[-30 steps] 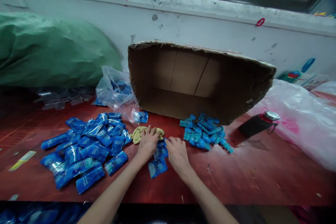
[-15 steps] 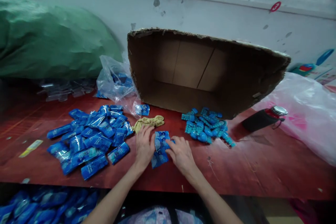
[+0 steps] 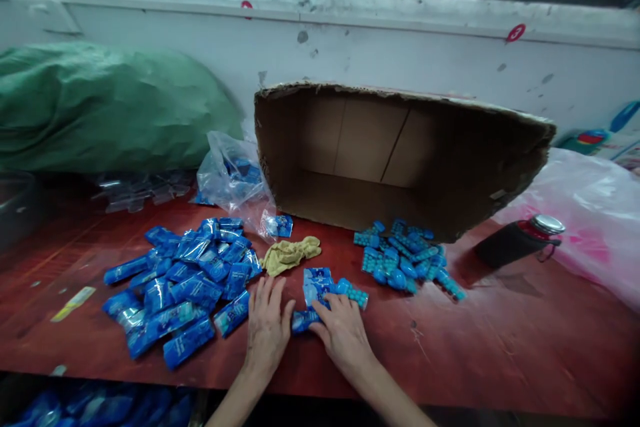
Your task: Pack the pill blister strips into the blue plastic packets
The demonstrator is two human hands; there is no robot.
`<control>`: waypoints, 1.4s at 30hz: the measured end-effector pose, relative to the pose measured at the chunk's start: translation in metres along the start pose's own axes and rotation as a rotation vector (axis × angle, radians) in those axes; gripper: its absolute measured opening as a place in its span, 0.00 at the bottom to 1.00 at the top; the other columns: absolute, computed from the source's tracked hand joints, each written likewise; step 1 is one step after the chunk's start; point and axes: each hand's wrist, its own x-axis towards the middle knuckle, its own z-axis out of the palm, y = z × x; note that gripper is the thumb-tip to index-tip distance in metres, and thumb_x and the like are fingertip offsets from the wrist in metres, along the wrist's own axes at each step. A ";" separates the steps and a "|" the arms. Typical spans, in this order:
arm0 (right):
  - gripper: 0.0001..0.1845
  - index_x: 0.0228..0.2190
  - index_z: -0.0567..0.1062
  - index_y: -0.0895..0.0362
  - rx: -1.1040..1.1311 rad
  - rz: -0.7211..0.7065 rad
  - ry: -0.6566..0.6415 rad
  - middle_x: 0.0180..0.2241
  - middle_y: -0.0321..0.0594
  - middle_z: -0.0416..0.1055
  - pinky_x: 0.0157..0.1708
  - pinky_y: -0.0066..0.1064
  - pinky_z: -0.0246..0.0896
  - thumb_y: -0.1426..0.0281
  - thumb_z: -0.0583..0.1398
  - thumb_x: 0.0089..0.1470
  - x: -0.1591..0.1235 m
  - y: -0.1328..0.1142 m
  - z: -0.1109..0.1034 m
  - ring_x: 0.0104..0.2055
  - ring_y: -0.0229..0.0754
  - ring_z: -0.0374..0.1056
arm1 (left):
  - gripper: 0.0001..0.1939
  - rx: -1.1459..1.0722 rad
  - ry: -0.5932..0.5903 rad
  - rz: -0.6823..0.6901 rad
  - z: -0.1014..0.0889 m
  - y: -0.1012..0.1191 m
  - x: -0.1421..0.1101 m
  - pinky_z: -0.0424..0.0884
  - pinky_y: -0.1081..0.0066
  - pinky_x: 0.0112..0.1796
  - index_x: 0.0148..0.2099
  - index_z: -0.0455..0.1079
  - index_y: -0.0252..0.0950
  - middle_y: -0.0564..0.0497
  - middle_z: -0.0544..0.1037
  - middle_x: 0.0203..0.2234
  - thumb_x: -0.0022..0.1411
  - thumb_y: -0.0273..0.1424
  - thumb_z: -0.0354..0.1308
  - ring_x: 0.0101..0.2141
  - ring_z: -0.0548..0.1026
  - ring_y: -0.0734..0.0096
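Observation:
On the red table my left hand (image 3: 267,321) lies palm down with its fingers stretched out, its thumb beside a small blue packet (image 3: 303,321). My right hand (image 3: 345,328) has its thumb and index finger about the right end of that packet, whose far end is hidden. Just beyond the right fingertips are flat blue printed wrappers (image 3: 317,277), partly covered by the hand. A bright blue beaded piece (image 3: 354,294) rests against the right fingers. Behind my left hand is a crumpled yellowish cloth (image 3: 290,255). Left of it spreads a pile of filled blue packets (image 3: 193,278).
A large open cardboard box (image 3: 345,203) lies on its side at the back. Blue beaded pieces (image 3: 400,259) are heaped before it. A dark bottle (image 3: 513,241) leans at the right, by a plastic bag (image 3: 600,213). A green sack (image 3: 110,110) stands back left.
Both hands have come nearer the table's front edge, off the cloth. A beaded piece now shows by my right fingers, and a blue packet lies between the hands. The camera has shifted.

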 end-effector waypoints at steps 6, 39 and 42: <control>0.09 0.34 0.73 0.51 -0.034 0.006 -0.028 0.36 0.41 0.70 0.35 0.33 0.51 0.65 0.53 0.54 0.076 -0.007 -0.014 0.39 0.46 0.62 | 0.22 0.065 -0.034 -0.067 0.019 -0.004 0.062 0.57 0.50 0.48 0.53 0.59 0.27 0.32 0.65 0.50 0.56 0.30 0.47 0.53 0.59 0.49; 0.02 0.26 0.69 0.55 0.157 0.082 0.111 0.30 0.38 0.68 0.33 0.31 0.50 0.74 0.57 0.49 0.024 -0.007 0.021 0.35 0.44 0.62 | 0.17 -1.157 -0.231 -0.954 -0.017 0.022 -0.018 0.60 0.78 0.14 0.39 0.62 0.33 0.56 0.70 0.22 0.46 0.36 0.55 0.14 0.66 0.80; 0.04 0.25 0.68 0.55 0.202 0.085 0.172 0.30 0.37 0.68 0.33 0.31 0.50 0.75 0.56 0.49 0.021 -0.008 0.022 0.35 0.43 0.62 | 0.17 -1.189 -0.276 -0.987 -0.019 0.025 -0.021 0.60 0.78 0.14 0.37 0.61 0.33 0.55 0.69 0.21 0.48 0.39 0.55 0.13 0.66 0.80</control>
